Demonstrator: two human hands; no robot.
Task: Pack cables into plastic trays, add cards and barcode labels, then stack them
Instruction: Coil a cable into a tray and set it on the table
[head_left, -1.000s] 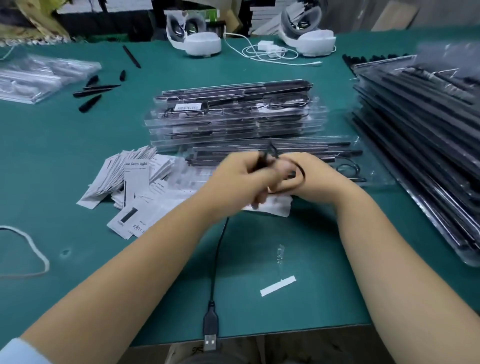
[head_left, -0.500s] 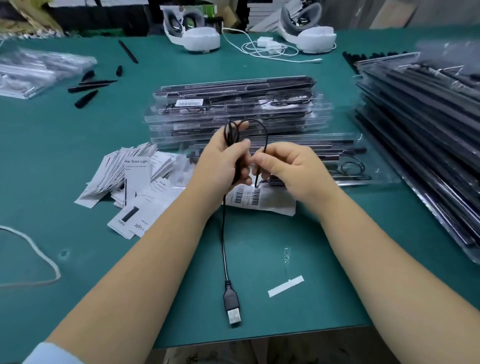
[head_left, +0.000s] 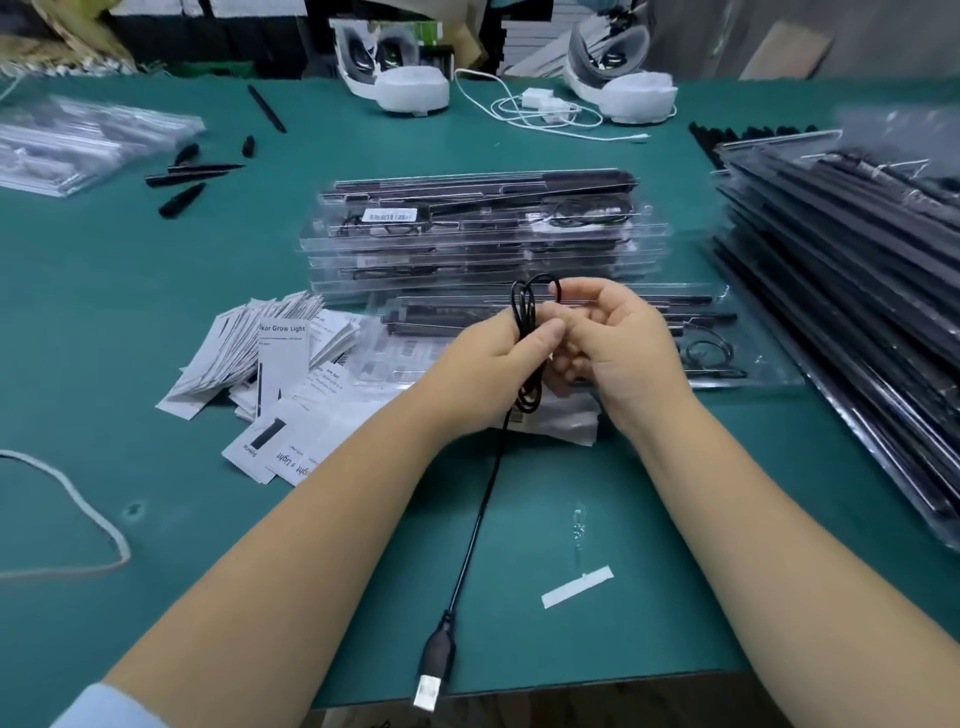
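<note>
My left hand (head_left: 498, 358) grips a bundle of loops of a black USB cable (head_left: 525, 322) above the table's middle. My right hand (head_left: 618, 353) pinches the same cable at the loops' top. The cable's free end hangs toward me and its USB plug (head_left: 435, 670) lies near the table's front edge. Behind my hands lies an open clear plastic tray (head_left: 727, 358) with black rods and a coiled cable in it. A stack of packed trays (head_left: 483, 234) with a barcode label (head_left: 389, 214) on top stands behind that. White cards (head_left: 270, 364) are piled to the left.
A tall pile of filled trays (head_left: 857, 291) runs along the right side. Empty clear trays (head_left: 78, 145) and loose black parts (head_left: 192, 174) lie at the back left. Two white headsets (head_left: 400, 67) with a white cable sit at the far edge. A white strip (head_left: 576, 586) lies in front.
More loops of cable have gathered in my left hand. My right hand has moved up to the loops' top, and the USB plug has slid a little along the table toward the hands.
</note>
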